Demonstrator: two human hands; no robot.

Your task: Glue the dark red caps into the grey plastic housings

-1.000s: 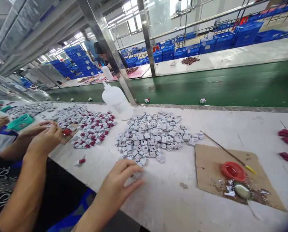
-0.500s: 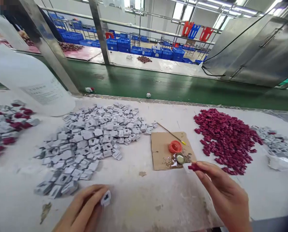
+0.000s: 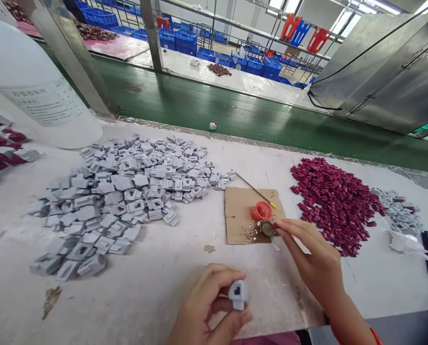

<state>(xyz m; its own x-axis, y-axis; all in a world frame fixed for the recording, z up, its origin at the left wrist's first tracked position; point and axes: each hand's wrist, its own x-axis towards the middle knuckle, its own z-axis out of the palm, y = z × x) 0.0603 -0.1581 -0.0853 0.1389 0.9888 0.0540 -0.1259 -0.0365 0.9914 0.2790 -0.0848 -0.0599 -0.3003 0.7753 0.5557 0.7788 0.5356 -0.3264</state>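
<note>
Between the thumb and fingers of my left hand is a light grey plastic block, its square hole facing up toward me. My right hand pinches a small maroon piece, mostly covered by the fingertips, at the rim of a small round metal cap. Whether the piece touches the cap's contents I cannot tell. The cap sits in a wet brown patch on a cardboard square. Beside it are a red-orange plastic cup and a thin stick with a yellow end.
A heap of grey blocks spreads across the left; a maroon heap lies right. Mixed grey and maroon pieces lie by a big white jug. Beyond the table edge runs a green conveyor belt carrying one small piece.
My left hand has moved right with the grey block, toward the table's middle. My right hand has carried the maroon piece left and up to the metal cap. The camera view has shifted and tilted.
</note>
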